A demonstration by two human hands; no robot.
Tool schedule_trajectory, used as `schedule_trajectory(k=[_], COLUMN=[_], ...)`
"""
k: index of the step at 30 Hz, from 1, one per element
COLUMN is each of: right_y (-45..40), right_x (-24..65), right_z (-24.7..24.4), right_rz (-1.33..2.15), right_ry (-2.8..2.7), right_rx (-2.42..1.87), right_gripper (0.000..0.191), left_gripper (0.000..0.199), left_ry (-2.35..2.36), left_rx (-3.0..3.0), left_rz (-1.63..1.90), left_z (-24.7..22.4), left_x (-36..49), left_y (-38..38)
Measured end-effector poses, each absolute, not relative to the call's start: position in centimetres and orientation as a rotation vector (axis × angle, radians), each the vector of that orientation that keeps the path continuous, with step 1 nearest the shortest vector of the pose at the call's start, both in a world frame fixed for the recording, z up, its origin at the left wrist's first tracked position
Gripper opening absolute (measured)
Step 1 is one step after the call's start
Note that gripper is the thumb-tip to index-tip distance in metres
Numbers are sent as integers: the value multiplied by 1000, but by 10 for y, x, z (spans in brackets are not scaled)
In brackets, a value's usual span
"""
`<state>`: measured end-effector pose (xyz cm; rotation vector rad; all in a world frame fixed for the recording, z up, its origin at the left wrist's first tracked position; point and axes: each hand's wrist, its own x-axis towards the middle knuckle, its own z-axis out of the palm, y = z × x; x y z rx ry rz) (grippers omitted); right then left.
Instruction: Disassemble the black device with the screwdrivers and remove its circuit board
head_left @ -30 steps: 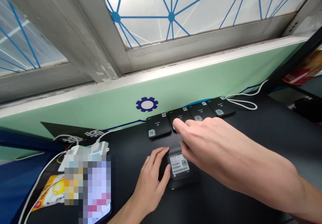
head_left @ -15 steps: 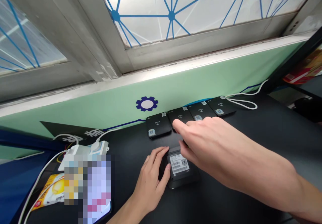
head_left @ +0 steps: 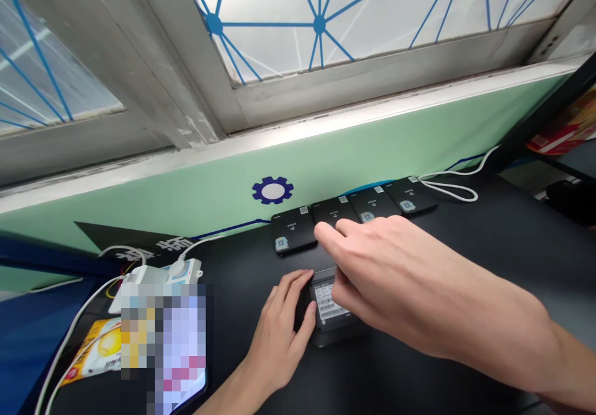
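**Head view: at a labelled black device (head_left: 326, 329) with both hands**

Touches the left edge of the black device with the left hand (head_left: 282, 325), half open, with thumb and forefinger set along the side. Holds the right hand (head_left: 384, 266) above its right part, closed, with fingers curled in and thumb underneath, covering some of the white label (head_left: 328, 303). Cannot tell whether gripping anything inside that hand; too well hidden from this angle. Lying flat on the black table (head_left: 242, 315), label upward, mostly between the two hands.

Lined up beyond, along the green wall (head_left: 223, 191): four flat black units (head_left: 365, 207) with pale stickers. Beside the right-hand end of that row: a looped white cable (head_left: 454, 190). Over to the left: a white power strip (head_left: 189, 272) with plugs in it, a yellow-and-white packet (head_left: 100, 346) and a lit screen (head_left: 184, 340), partly blurred out. On the wall: a dark blue gear emblem (head_left: 272, 189). Above: a window (head_left: 270, 48) crossed by blue lines.
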<state>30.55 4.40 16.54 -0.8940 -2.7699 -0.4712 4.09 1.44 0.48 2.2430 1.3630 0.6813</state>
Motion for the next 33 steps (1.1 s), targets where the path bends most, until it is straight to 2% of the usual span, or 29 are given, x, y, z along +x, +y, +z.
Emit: schedule_trajectory(k=[8,13,18,27,33], right_y=[45,47,48,55,55], right_x=[305,303,306,316,313], right_z=[169,172,171,171,168], right_rz=[-470,-466,-450,-350,-328], right_ry=[-2764,-2756,-2765,-2747,-2732], right_rx=[-917,-929,-918,-865,-969], right_gripper=[20,30,23,24,14], left_gripper=[46,46,46,44,44], left_ry=[1362,1363,1371,1383,1395], left_rx=[2235,2226,2228,2247,2258], left_rz=[670,660,659,647,648], left_z=[4,3,5,5,4], left_x=[41,41,42,42,42], left_y=[14,14,14,13,13])
